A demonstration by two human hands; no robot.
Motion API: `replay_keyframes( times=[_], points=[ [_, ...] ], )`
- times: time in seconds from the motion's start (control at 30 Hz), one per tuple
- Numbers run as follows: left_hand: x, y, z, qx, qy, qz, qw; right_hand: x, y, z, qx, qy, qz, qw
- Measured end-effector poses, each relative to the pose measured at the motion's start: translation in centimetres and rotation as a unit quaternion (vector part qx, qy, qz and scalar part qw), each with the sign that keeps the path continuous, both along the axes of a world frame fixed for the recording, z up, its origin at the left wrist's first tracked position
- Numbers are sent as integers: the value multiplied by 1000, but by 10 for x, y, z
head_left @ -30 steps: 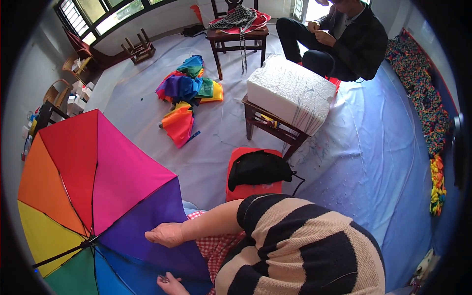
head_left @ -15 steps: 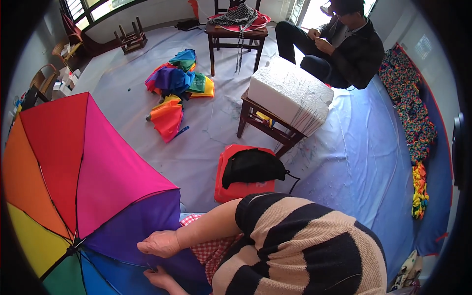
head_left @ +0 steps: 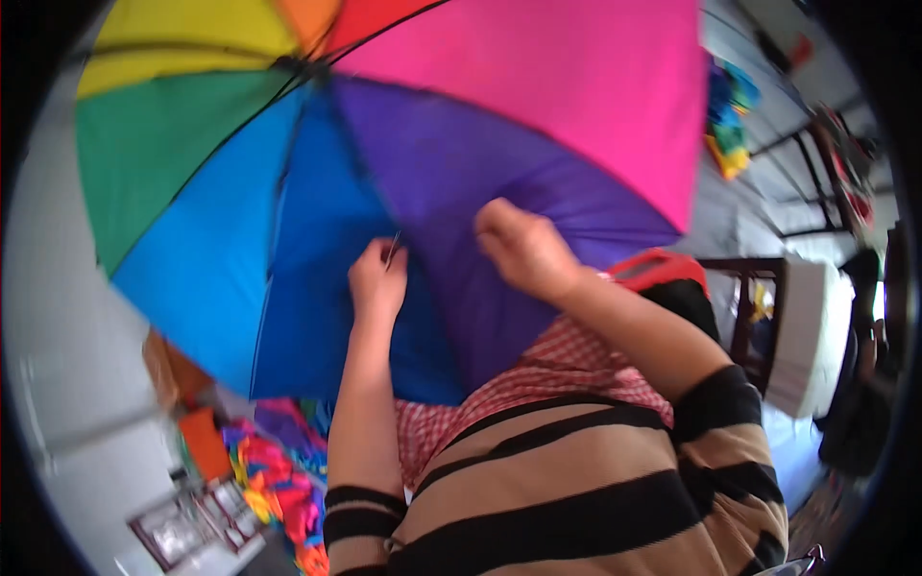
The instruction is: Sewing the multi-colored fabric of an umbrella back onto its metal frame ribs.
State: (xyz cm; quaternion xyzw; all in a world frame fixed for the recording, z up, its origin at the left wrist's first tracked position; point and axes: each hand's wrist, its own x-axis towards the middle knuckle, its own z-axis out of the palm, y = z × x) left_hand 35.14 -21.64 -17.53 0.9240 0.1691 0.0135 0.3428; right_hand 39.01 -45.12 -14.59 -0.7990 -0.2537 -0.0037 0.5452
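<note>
An open rainbow umbrella (head_left: 595, 86) spreads before me with its inner side, dark ribs and hub (head_left: 303, 67) facing me. My left hand (head_left: 377, 276) is over the dark blue panel (head_left: 322, 211), beside the purple one. Its fingers pinch a thin, dark, needle-like metal piece (head_left: 393, 250), blurred at its tip. Over the purple panel (head_left: 480, 317), my right hand (head_left: 526, 248) is raised with its fingers closed. Anything between those fingers is too small or blurred to make out. A red-checked cloth (head_left: 499, 370) covers my lap under the umbrella's near edge.
Colourful fabric (head_left: 279, 480) is heaped at the lower left, near an orange object (head_left: 203, 442). To the right are a red stool (head_left: 658, 264) with a black item on it and a white foam block (head_left: 812, 336) on a wooden stool. A person in dark clothes (head_left: 855, 422) sits beyond.
The view has swung toward the left, so the umbrella now fills the upper middle. My hands have moved farther apart, the right one lifted away from the left.
</note>
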Motion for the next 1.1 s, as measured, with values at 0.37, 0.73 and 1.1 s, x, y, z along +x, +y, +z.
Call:
replay_keyframes(
  times=[0.37,0.73,1.1],
  points=[
    [57,47,28,-316,-98,178,927,77,82,5,12,227,46,973],
    [87,37,9,-131,-171,74,974,105,119,-25,85,190,-9,978],
    [82,42,13,-206,-211,82,952,113,118,-9,78,259,42,962]
  ],
)
